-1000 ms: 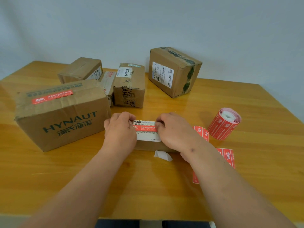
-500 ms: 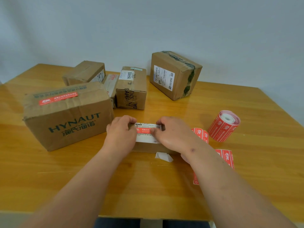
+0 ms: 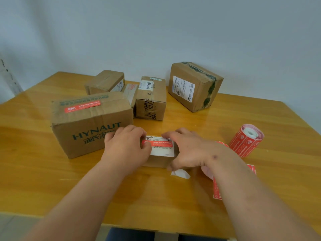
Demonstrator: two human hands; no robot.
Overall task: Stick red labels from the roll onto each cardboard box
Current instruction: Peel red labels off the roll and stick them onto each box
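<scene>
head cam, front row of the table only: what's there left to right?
HYNAUT box → left hand → small box with a red label → right hand → label roll. The loose label strip under the right arm is left out; its place is unclear.

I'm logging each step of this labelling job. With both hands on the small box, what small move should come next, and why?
Probably lift the hands off the small box and reach for the label roll: a red label already lies flat across its top between the left hand and right hand, while the far boxes look unlabelled.
</scene>
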